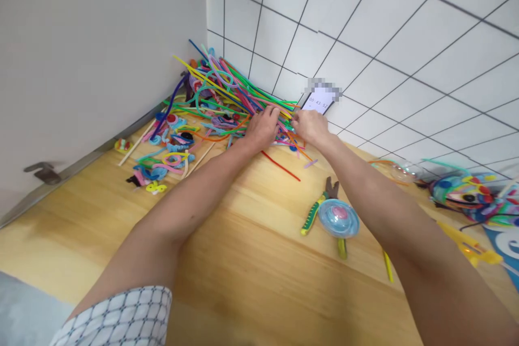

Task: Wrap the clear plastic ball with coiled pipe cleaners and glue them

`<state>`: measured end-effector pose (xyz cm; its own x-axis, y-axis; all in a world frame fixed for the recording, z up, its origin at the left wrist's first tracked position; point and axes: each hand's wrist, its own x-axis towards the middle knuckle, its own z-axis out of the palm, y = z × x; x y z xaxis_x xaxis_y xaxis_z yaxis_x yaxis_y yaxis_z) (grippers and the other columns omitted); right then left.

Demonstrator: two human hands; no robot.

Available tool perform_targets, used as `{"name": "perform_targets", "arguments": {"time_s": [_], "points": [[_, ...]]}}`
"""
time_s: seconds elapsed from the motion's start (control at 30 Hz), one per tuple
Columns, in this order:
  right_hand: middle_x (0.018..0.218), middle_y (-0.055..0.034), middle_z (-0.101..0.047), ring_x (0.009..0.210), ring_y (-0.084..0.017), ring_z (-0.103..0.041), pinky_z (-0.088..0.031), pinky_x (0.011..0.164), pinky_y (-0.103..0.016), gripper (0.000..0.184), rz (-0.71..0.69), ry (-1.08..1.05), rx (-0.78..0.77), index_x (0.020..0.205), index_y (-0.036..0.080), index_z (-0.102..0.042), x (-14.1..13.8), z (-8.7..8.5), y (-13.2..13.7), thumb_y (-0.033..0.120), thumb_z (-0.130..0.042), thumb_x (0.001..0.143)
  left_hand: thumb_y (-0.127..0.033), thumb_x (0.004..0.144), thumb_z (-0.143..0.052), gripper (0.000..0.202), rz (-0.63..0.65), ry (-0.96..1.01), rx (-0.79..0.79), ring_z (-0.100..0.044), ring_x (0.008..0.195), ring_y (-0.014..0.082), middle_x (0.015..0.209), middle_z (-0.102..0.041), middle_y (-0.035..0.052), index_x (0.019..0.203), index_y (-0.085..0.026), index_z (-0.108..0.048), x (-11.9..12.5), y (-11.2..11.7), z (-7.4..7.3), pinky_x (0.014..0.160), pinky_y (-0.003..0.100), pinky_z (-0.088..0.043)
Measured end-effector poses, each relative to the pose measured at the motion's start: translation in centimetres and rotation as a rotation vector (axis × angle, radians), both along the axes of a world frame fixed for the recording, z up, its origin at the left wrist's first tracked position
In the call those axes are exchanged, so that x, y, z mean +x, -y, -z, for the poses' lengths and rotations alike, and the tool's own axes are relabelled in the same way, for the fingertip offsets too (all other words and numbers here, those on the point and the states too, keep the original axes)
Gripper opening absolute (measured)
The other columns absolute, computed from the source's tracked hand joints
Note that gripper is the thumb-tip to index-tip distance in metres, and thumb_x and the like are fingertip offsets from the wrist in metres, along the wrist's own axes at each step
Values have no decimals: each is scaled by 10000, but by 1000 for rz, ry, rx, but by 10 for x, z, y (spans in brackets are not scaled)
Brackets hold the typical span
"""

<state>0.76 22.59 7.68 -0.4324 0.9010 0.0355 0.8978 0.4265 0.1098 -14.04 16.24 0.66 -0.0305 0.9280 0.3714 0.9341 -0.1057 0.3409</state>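
Observation:
A large heap of many-coloured pipe cleaners (223,86) lies against the tiled wall at the far corner of the table. My left hand (263,127) rests on the right part of the heap, its fingers curled over the stems. Close beside it, my right hand (310,124) is closed at the ends of the pipe cleaners, with its fingertips pinched together; what exactly they grip is partly hidden. A single red pipe cleaner (281,166) sticks out toward me below my left hand. A phone (322,100) showing a timer leans on the wall just behind my right hand.
Pliers (312,216) with green-yellow handles lie under a clear round case (339,217) holding something blue and pink. Twisted pipe-cleaner pieces (166,157) cover the left. At right are a yellow glue gun (466,243) and a colourful bundle (462,194). A grey panel (101,38) borders the left.

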Motion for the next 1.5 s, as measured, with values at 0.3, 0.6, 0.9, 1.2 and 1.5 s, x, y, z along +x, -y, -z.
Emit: {"name": "perform_targets", "arguments": {"time_s": [0.3,0.6,0.9,1.2,1.5], "points": [[1106,-157,-823,1031,-320,-746,-485,768,-365,304,68,101,41,1080,206,-816,75,-39,21,340,-555,999,-203,1045,-523,361,14,-3,-51,-639,1350,365,1635,-506,211,1367,-121,-666,-2,-1,0,1128,488,-520],[719,-62,-725,664,-256,-622,-474,637,-420,414,248,-624,30,738,293,-704,262,-58,124,677,-666,889,-166,1024,-491,416,43,-24,-84,-643,1350,316,1558,-579,180,1396,-128,-674,-8,0,-7,1141,428,-524],[674,-20,-726,588,-171,-650,-549,573,-316,405,276,-1190,-84,782,241,-722,284,-10,220,621,-860,780,-220,949,-684,419,132,-114,-92,-623,1391,425,1513,-644,204,1363,-163,-723,1,25,-70,1200,549,-492],[583,43,-629,532,-125,-538,-438,562,-271,444,203,-1433,-312,756,239,-660,265,30,224,633,-863,788,-558,868,-777,836,780,117,-386,-631,1445,295,1607,-603,140,1584,-229,-500,81,93,-61,1135,372,-559],[791,5,-761,702,-142,-666,-523,717,-285,456,190,-1572,-496,837,238,-767,246,51,234,668,-902,771,-393,857,-779,743,895,486,-358,-663,1344,284,1456,-652,132,1519,-219,-489,123,134,-12,1181,467,-540]]}}
